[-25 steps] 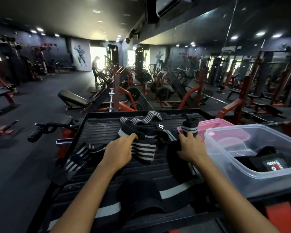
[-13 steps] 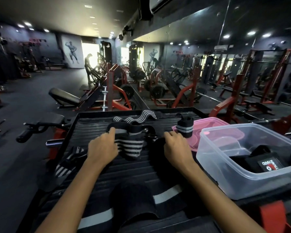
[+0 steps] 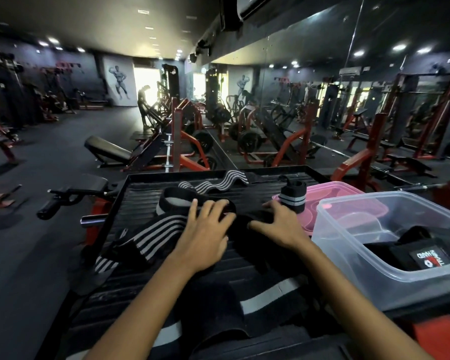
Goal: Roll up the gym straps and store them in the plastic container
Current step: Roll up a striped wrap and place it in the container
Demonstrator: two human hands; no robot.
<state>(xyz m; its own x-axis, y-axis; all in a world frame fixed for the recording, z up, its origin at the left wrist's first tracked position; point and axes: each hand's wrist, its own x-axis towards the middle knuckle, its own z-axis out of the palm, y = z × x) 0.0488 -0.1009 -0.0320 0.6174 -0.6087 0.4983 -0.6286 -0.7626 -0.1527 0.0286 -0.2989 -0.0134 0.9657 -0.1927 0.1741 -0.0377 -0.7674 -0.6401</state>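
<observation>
Loose gym straps lie on a black ribbed platform (image 3: 140, 193). A black strap with grey stripes (image 3: 161, 229) runs left from under my left hand (image 3: 205, 235), whose spread fingers lie flat on its looped end. My right hand (image 3: 278, 224) grips a plain black strap (image 3: 242, 227) between thumb and bent fingers. A rolled strap (image 3: 292, 196) stands on a pink lid (image 3: 330, 193). The clear plastic container (image 3: 390, 276) at right holds a black strap with a red and white label (image 3: 413, 253).
Another striped strap (image 3: 213, 183) lies wavy at the platform's far edge. A wide black band with a grey stripe (image 3: 265, 297) crosses the front between my forearms. Red gym machines, benches and a wall mirror fill the room beyond. A person stands far back by the bright doorway.
My left hand has let its fingers spread flat over the striped strap and moved right, toward my right hand. The striped strap now stretches out to the left. The camera shifted slightly.
</observation>
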